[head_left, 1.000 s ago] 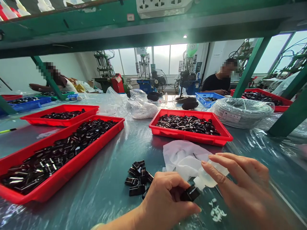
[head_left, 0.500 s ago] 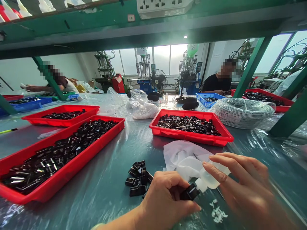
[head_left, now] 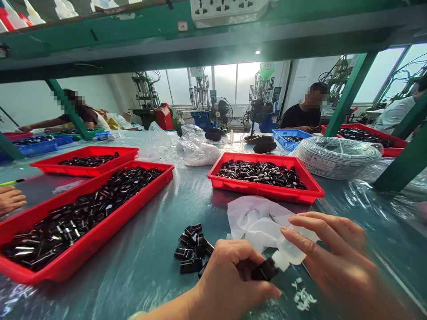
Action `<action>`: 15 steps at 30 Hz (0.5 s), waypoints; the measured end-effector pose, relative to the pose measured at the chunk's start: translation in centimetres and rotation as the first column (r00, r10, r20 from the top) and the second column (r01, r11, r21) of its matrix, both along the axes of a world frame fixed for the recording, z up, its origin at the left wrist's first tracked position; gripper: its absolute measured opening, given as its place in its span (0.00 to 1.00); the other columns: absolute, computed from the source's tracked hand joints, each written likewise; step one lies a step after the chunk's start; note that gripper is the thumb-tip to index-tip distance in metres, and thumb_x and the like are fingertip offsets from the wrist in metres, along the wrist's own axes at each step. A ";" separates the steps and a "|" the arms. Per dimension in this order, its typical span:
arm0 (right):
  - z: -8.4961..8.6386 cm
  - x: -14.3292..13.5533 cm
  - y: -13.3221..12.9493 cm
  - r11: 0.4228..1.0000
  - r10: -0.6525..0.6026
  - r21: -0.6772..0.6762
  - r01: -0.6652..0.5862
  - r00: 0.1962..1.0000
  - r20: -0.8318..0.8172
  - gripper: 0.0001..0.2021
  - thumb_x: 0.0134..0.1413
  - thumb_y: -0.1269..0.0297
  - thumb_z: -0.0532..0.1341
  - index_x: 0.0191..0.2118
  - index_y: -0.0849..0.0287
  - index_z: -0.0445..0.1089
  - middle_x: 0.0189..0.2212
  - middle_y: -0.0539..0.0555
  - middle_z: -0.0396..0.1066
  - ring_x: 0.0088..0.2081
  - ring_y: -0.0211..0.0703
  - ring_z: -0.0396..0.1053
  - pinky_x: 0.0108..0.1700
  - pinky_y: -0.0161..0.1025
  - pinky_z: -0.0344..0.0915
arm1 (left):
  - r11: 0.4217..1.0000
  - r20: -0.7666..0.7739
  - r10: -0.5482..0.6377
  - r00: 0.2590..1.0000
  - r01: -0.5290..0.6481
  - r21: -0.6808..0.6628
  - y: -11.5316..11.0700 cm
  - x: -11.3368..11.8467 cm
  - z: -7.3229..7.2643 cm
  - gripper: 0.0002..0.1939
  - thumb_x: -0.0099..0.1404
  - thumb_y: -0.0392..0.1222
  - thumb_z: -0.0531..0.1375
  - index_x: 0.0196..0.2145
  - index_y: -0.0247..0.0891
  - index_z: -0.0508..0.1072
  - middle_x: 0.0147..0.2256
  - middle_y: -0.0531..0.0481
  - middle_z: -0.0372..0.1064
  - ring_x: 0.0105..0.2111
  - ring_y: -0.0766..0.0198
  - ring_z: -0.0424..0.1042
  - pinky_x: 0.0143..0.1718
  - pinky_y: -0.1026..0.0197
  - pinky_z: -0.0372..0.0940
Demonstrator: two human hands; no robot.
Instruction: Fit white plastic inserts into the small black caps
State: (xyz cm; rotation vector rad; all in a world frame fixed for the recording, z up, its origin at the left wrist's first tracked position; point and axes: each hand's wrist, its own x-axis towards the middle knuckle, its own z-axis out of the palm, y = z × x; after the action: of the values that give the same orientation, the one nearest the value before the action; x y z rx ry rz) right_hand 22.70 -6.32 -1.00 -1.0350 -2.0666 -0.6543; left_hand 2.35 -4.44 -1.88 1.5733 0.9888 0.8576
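Observation:
My left hand (head_left: 230, 278) pinches a small black plastic piece (head_left: 266, 269) between thumb and fingers. My right hand (head_left: 336, 249) holds a translucent white squeeze bottle (head_left: 293, 249), its fingers over the top and its thumb hidden. The bottle's whitish narrow end meets the near end of the black piece; the exact contact is blurred. Left of my hands lies a loose pile of similar black pieces (head_left: 191, 249). A crumpled white sheet (head_left: 245, 213) is spread just behind the bottle. Small white scraps (head_left: 303, 298) lie on the table below my right hand.
Red trays (head_left: 143, 204), (head_left: 267, 192) full of black pieces stand at left and ahead. A wire coil (head_left: 336, 158) sits at the right. A green shelf beam (head_left: 133, 49) crosses overhead. Co-workers sit across the table; another person's hand (head_left: 11, 200) rests at the left edge.
The bottle and the black piece have shifted only slightly in my hands. Another person's hand has appeared at the left edge, and a person in white at the far right. The far-left co-worker's arm has lowered.

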 end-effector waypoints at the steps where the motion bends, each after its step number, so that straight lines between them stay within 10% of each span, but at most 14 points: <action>1: -0.1 0.0 0.1 1.000 -0.006 -0.009 0.006 1.000 -0.003 0.18 0.53 0.82 0.53 0.44 0.54 0.69 0.43 0.53 0.68 0.45 0.45 0.66 0.45 0.46 0.56 | 1.000 0.014 -0.002 1.000 0.002 -0.017 0.0 0.0 -0.1 0.13 0.37 0.36 0.70 0.21 0.30 0.72 0.19 0.54 0.60 0.19 0.75 0.55 0.19 0.71 0.50; 7: -1.0 0.8 1.5 0.972 -0.127 -0.227 0.067 0.957 -0.261 0.13 0.53 0.67 0.55 0.45 0.54 0.68 0.41 0.51 0.70 0.41 0.45 0.69 0.38 0.40 0.62 | 0.959 0.080 -0.086 0.993 0.104 -0.264 0.2 -0.5 -0.1 0.17 0.47 0.45 0.68 0.31 0.29 0.72 0.20 0.51 0.64 0.18 0.70 0.64 0.20 0.69 0.57; 11: -1.3 2.7 3.0 0.699 -0.620 -0.700 0.146 0.613 -0.490 0.18 0.39 0.51 0.60 0.35 0.57 0.69 0.30 0.53 0.73 0.34 0.51 0.70 0.27 0.38 0.63 | 0.920 0.173 -0.111 0.979 0.167 -0.355 0.5 -0.5 0.5 0.15 0.50 0.44 0.65 0.31 0.28 0.73 0.19 0.52 0.63 0.19 0.68 0.68 0.21 0.69 0.62; 15: -1.9 5.4 4.4 0.568 -0.771 -0.796 0.212 0.476 -0.423 0.16 0.34 0.51 0.61 0.26 0.59 0.66 0.20 0.55 0.69 0.22 0.48 0.67 0.21 0.39 0.57 | 0.908 0.226 -0.112 0.968 0.192 -0.372 0.8 -0.6 0.9 0.15 0.51 0.45 0.65 0.30 0.28 0.73 0.23 0.50 0.66 0.21 0.67 0.70 0.22 0.70 0.63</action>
State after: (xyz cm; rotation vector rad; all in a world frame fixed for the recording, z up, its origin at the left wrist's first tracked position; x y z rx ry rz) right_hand 28.10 -1.90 -2.87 -2.0164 -1.1345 0.3220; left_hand 1.77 -3.63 -0.93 1.1779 0.8193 0.6454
